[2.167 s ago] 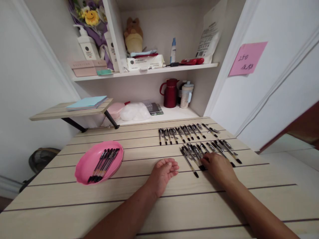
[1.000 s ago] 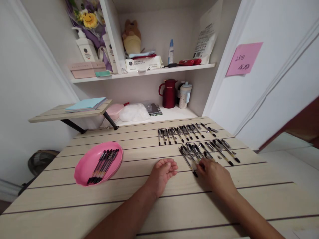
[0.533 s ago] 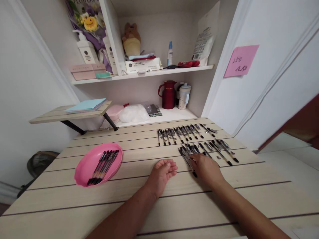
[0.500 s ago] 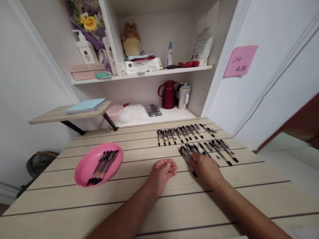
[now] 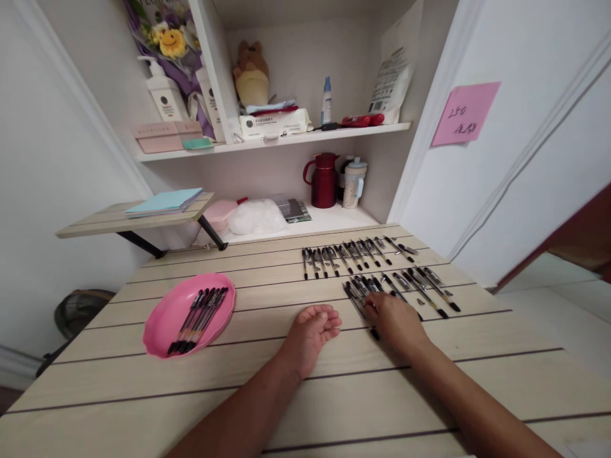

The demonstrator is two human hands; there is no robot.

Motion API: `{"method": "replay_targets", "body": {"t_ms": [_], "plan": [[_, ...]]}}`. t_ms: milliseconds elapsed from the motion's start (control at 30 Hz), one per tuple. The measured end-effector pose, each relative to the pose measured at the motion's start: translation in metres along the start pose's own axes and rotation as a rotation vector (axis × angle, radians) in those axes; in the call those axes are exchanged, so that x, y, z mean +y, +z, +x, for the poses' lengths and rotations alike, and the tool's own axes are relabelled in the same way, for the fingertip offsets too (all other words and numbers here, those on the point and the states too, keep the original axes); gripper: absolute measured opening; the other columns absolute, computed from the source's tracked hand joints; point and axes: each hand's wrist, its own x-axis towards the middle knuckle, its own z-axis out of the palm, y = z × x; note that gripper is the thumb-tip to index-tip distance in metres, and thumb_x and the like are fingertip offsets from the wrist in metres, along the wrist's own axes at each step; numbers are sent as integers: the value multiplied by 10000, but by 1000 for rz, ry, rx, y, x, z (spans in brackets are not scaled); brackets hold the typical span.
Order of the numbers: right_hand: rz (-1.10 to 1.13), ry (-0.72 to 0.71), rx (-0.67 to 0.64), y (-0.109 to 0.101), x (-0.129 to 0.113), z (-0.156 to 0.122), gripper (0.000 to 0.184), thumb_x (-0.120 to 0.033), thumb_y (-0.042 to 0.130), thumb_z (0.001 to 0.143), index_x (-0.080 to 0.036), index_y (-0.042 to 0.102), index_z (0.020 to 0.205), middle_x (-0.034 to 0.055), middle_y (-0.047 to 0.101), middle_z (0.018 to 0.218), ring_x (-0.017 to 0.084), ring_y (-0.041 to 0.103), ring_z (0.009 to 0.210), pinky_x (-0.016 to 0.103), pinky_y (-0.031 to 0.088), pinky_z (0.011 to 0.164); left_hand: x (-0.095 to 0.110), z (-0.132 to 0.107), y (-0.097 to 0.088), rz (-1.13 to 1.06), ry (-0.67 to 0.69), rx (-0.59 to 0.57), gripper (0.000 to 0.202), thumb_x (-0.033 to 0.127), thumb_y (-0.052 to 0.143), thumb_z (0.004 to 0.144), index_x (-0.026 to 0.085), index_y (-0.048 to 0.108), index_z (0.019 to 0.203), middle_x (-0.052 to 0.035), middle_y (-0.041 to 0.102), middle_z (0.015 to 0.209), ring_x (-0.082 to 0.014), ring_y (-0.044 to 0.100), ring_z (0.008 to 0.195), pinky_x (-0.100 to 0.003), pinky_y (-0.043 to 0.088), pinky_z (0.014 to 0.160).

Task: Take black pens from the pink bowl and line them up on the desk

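Right hand (image 5: 394, 321) on slim black-capped pens (image 5: 359, 299)

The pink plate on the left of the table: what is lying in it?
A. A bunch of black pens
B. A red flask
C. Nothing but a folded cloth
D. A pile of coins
A: the pink plate holds a bunch of black pens lying side by side, apart from the two rows of pens on the table near the right hand.

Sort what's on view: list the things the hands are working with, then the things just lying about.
In hand: right hand on near pen row; left hand resting palm up; far pen row; pink dish holding pens.

Lying about: red jug, blue notebook, pink note.
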Motion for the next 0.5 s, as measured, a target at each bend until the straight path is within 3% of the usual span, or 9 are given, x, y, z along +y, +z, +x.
{"method": "replay_targets", "body": {"t_ms": [167,267,333,400,467,500], "plan": [[102,12,81,-9,0,-18,207,-249,406,827,-212,597,758,40,661,786,169,576,673,252,288,537,2,0,-2,83,38,-5,313,302,682,646,129,599,894,-115,631,907,-183,603,815,-362,424,810],[210,-45,98,-11,-12,-44,207,-259,398,829,-209,595,791,40,649,772,164,575,653,250,315,546,22,-2,-4,297,138,18,343,340,644,673,134,589,942,-98,633,884,-158,600,747,-336,441,766],[266,-109,64,-10,-26,-62,219,-254,380,837,-210,588,782,32,634,743,156,571,630,248,326,552,51,-6,-11,578,268,99,343,340,593,705,136,583,981,-88,633,880,-158,591,751,-315,439,757],[296,-162,21,-6,-39,-76,229,-233,365,842,-213,579,763,22,619,725,147,567,614,246,328,553,88,-14,-25,1018,439,235,333,315,533,739,150,582,1024,-90,629,945,-183,575,848,-313,423,792],[311,-197,2,-1,-50,-85,235,-219,358,846,-213,573,750,18,612,722,143,567,615,244,328,553,126,-25,-49,1520,559,443,333,267,466,762,148,579,1053,-114,605,1052,-224,534,979,-342,379,861],[317,-207,2,2,-53,-87,236,-217,358,847,-213,571,746,18,611,724,143,569,617,243,328,553,143,-30,-64,1725,532,582,343,261,443,767,137,577,1057,-135,596,1070,-251,521,1008,-361,372,859]]}}
